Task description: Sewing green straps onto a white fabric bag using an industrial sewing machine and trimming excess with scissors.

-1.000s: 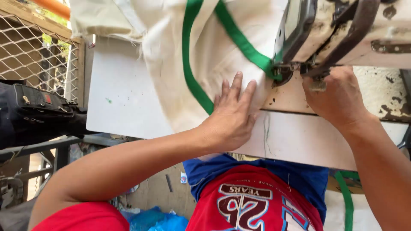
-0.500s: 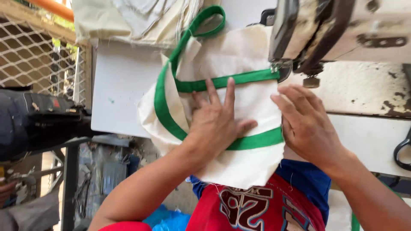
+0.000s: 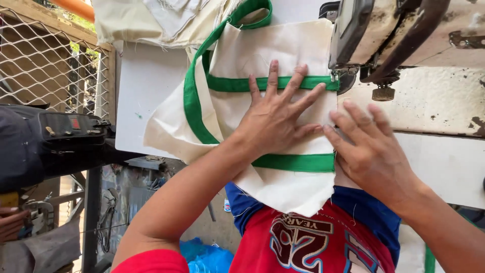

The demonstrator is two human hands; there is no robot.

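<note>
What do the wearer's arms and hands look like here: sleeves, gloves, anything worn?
Both hands, left hand and right hand, are bare: no gloves, rings or watch visible. Forearms are uncovered. A short red sleeve shows on the left upper arm; the right sleeve is out of frame.

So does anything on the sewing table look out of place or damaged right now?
The sewing machine and its bed plate are chipped and rust-spotted. The cream fabric hangs over the table edge with a frayed lower edge. Otherwise both hands lie flat on it.

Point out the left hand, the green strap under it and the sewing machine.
left hand (image 3: 275,119): head view, back of the hand.
green strap (image 3: 230,83): head view, stretch left of the fingers.
sewing machine (image 3: 384,23): head view, worn head casing.
</note>
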